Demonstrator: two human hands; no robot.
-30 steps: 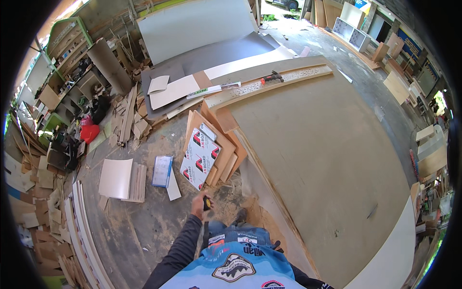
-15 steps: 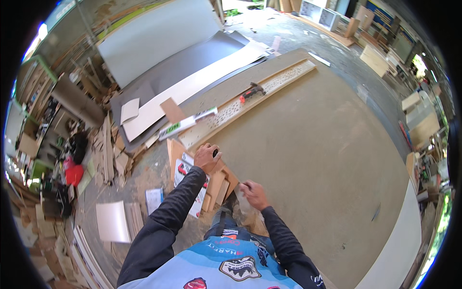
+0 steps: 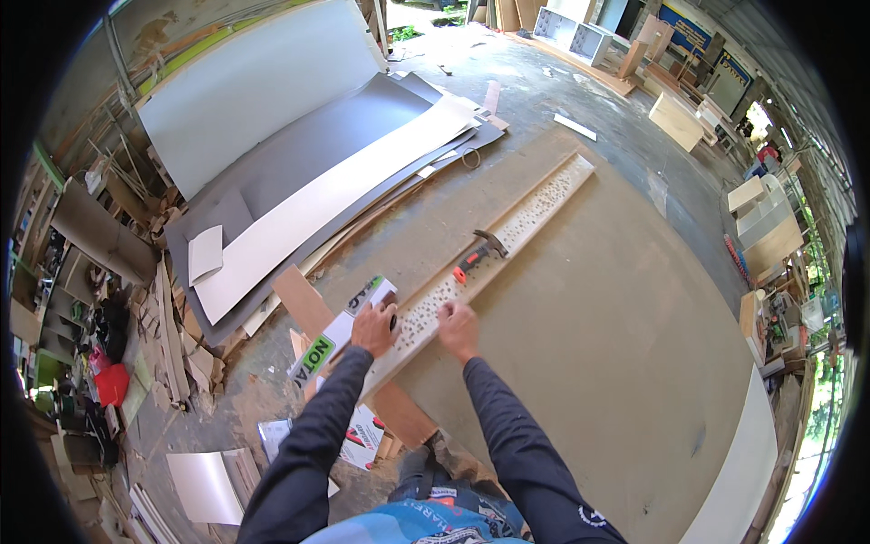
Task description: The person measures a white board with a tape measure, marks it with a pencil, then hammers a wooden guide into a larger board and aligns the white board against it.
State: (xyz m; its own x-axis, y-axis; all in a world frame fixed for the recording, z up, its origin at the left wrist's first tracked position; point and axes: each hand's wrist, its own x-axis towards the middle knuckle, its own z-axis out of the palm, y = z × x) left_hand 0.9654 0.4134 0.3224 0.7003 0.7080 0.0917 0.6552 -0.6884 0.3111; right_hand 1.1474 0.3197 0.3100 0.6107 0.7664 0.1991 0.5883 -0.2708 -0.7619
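Note:
My left hand point(image 3: 372, 330) is curled round a small dark object point(image 3: 393, 322), mostly hidden by the fingers. It is over the near end of a long, narrow board point(image 3: 535, 207) with raised wooden edges and a pale speckled face, beside a white and green long carton point(image 3: 337, 337). My right hand point(image 3: 459, 330) is closed at the board's right edge; what its fingers hold, if anything, is hidden. Farther up the board lies a claw hammer point(image 3: 478, 257) with a red and black handle.
The board lies on a large brown sheet point(image 3: 598, 354). To the left are a white curved strip point(image 3: 335, 199) on dark grey sheets, a leaning white panel point(image 3: 263, 86) and wood offcuts point(image 3: 172, 335). A wood piece point(image 3: 403, 412) and a printed white box point(image 3: 362, 440) are near my legs.
Both hands have moved forward, from beside the wood pieces near my legs to the near part of the speckled board. The left hand still holds the dark object. My view has shifted too.

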